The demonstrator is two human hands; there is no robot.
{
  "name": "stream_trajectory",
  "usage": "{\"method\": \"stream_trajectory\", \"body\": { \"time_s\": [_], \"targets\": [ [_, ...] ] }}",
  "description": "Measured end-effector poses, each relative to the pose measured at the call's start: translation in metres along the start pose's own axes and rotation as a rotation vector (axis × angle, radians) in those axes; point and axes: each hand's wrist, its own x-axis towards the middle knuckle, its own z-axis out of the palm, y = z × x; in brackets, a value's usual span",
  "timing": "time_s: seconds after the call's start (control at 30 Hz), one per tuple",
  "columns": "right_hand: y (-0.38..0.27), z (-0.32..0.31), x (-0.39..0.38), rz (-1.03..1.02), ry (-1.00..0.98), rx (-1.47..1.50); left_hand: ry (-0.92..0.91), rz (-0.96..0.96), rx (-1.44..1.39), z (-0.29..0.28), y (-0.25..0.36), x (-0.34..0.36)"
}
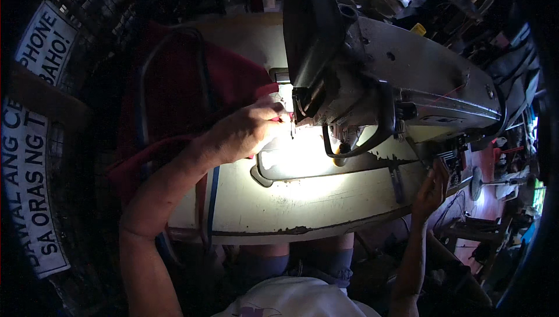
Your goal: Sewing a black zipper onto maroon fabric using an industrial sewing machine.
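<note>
A sewing machine [425, 55] stands on a pale worktable [250, 212], its lamp lighting the needle area brightly. Close by the needle, my left hand [250, 130] is closed in a pinch at the edge of a dark red cloth [233, 78]. The cloth spreads to the left and hangs over the table's side; blue and white strips run along it. Glare washes out the fingertips. At the table's right end, my right hand [432, 192] is raised with curled fingers against a thin dark object, too dim to name.
A dark curved bar [372, 142] arches in front of the machine head. The table's front edge [303, 232] is chipped, with my legs below it. White signs [35, 189] hang on wire mesh at left. Clutter and a small fan [477, 183] fill the right side.
</note>
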Motion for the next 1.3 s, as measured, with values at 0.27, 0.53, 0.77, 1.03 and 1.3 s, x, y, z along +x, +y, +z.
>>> {"method": "stream_trajectory", "body": {
  "time_s": [0.27,0.53,0.77,1.03,1.3],
  "targets": [
    [-0.007,-0.006,0.006,-0.023,0.020,-0.071,0.048,0.146,0.130,0.003,0.002,0.004],
    [0.049,-0.064,0.140,-0.052,0.234,-0.150,-0.034,0.080,0.054,-0.004,0.001,-0.002],
    [0.182,-0.079,0.244,-0.047,0.071,-0.205,0.098,0.092,0.042,0.018,-0.001,0.012],
    [0.208,-0.068,0.285,0.159,-0.323,-0.184,0.243,0.052,0.064,0.038,-0.025,0.031],
    [0.165,-0.053,0.239,0.084,0.004,0.221,0.182,-0.225,0.281,0.040,-0.008,0.017]
  ]
}}
